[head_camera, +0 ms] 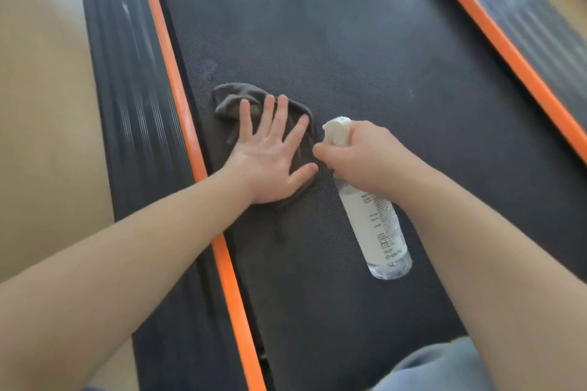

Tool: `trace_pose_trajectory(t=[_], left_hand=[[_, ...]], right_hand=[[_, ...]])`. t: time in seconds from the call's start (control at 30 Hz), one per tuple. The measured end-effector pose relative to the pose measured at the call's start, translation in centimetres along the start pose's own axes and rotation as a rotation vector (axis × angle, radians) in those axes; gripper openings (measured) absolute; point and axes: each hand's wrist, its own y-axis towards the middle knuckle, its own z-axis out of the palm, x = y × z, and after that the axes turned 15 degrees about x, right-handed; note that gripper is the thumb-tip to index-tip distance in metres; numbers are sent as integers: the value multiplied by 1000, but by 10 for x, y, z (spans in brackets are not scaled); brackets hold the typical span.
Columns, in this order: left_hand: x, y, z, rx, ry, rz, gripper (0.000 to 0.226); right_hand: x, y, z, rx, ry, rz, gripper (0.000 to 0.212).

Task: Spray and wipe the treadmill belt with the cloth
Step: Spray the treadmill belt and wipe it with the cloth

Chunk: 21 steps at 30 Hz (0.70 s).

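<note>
The dark textured treadmill belt [365,51] fills the middle of the head view. A grey-brown cloth [228,101] lies crumpled on the belt near its left edge. My left hand [273,155] presses flat on the cloth with fingers spread and straight. Just to its right, my right hand [359,155] grips the neck of a clear spray bottle [378,225] with a white nozzle; the bottle is tilted, its base toward me and its nozzle pointing toward the cloth. Pale smears show on the belt farther away.
Orange strips [178,105] border the belt on both sides, with ribbed black side rails [127,89] beyond them. Tan floor [41,89] lies left of the treadmill. A bit of light blue fabric [444,365] shows at the bottom right.
</note>
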Motion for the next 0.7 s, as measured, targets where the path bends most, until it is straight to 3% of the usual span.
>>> trace_pose_trajectory(t=[0.1, 0.2, 0.3, 0.43, 0.5, 0.6, 0.7], left_hand=[[-35, -42, 19, -24, 66, 414, 90], [-46, -47, 27, -19, 68, 510, 90], [-37, -17, 14, -50, 38, 426, 88], [-5, 67, -36, 30, -124, -39, 85], [6, 91, -48, 56, -165, -178, 86], [0, 87, -46, 54, -133, -163, 86], [-28, 38, -24, 36, -58, 89, 85]], right_hand=[[-5, 3, -11, -66, 35, 33, 32], [-12, 5, -22, -82, 76, 59, 31], [-17, 9, -25, -105, 89, 72, 29], [-17, 14, -24, -114, 129, 85, 27], [-18, 13, -22, -98, 130, 83, 27], [-23, 13, -27, -69, 117, 78, 27], [-29, 14, -31, -90, 105, 71, 27]])
